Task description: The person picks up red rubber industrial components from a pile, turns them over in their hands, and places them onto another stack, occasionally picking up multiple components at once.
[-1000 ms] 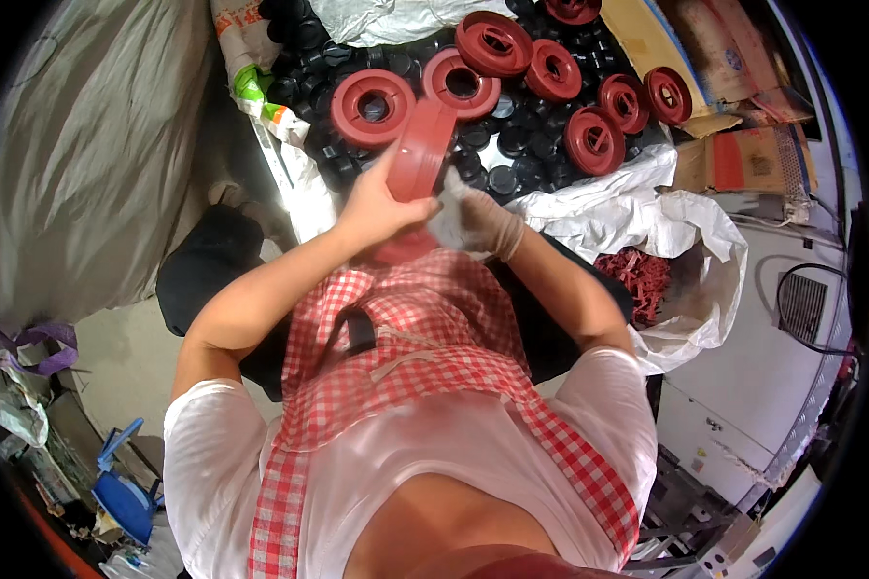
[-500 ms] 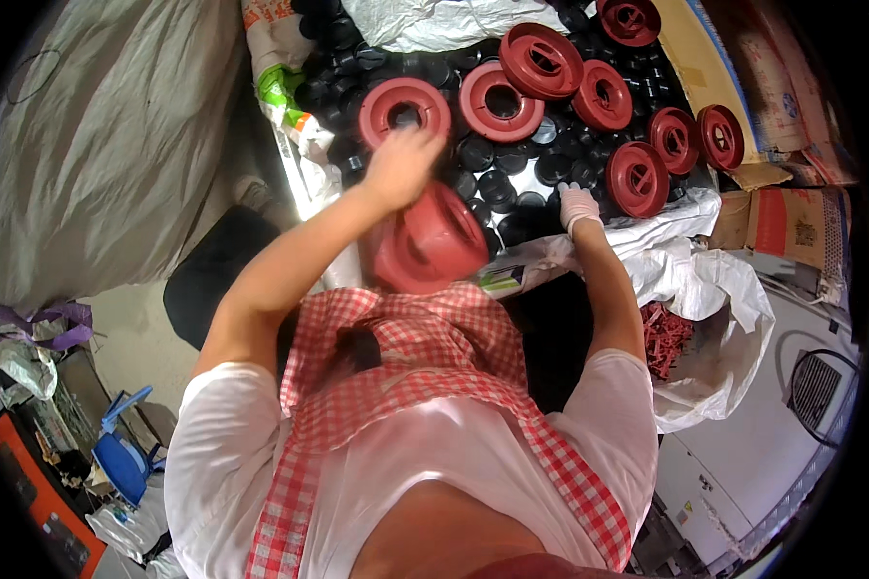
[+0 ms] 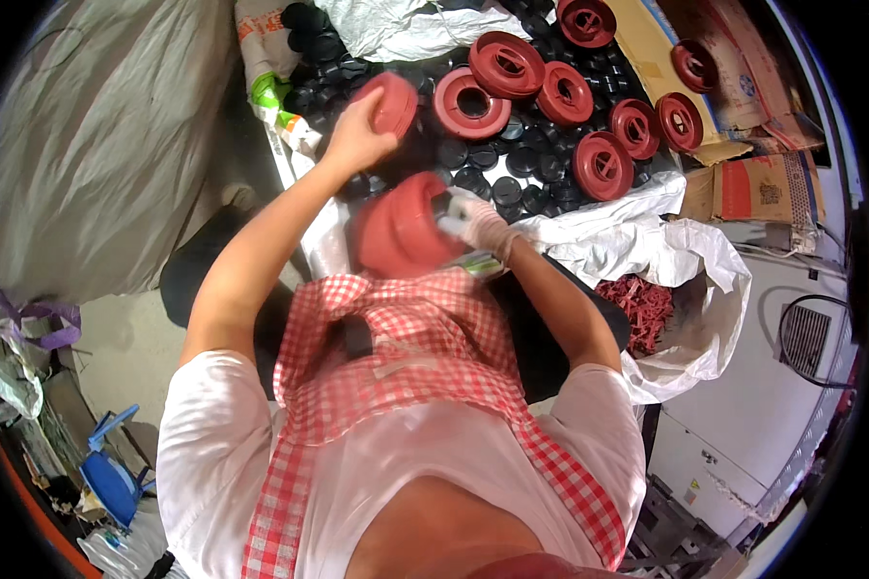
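Large grey fabric sheet (image 3: 97,145) draped at left, filling upper-left corner. Pale concrete floor (image 3: 126,357) below it. Purple strap (image 3: 39,323) at left rim. Blue plastic stool (image 3: 111,478) at lower left, amid clutter. Flattened brown cardboard boxes (image 3: 758,183) at upper right. White metal cabinet (image 3: 743,425) with black vent grille (image 3: 806,338) at right. Lighting bright, even.
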`<action>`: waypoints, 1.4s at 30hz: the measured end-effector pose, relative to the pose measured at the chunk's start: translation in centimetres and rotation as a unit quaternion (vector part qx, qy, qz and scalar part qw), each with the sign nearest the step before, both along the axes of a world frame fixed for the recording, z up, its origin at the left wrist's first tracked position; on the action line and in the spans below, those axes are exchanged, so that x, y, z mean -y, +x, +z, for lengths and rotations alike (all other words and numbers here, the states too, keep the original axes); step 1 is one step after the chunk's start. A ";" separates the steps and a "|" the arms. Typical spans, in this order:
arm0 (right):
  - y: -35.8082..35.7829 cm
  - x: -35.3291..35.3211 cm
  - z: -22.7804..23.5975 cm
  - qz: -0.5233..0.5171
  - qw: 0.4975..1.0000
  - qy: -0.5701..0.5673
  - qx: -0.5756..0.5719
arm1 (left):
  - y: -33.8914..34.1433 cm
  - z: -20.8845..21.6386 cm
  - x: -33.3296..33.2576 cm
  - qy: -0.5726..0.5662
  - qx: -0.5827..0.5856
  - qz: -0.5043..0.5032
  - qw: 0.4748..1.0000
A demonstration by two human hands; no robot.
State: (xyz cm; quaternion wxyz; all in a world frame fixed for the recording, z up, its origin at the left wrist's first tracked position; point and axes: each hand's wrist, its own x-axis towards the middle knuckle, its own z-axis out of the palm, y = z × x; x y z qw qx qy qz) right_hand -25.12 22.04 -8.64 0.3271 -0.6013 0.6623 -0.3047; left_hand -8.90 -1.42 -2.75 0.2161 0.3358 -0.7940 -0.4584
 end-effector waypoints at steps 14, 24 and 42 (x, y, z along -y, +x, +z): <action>8.4 0.6 12.7 -0.151 0.865 -0.106 0.466 | 4.7 8.5 -12.0 -0.089 -0.095 -0.191 0.973; 5.7 1.0 16.5 0.153 0.916 -0.276 -0.248 | 5.2 9.8 -9.3 0.554 -0.197 -0.203 0.783; 7.7 0.4 16.5 -0.074 0.968 -0.099 0.219 | 5.2 8.8 -11.6 0.246 -0.145 -0.180 0.941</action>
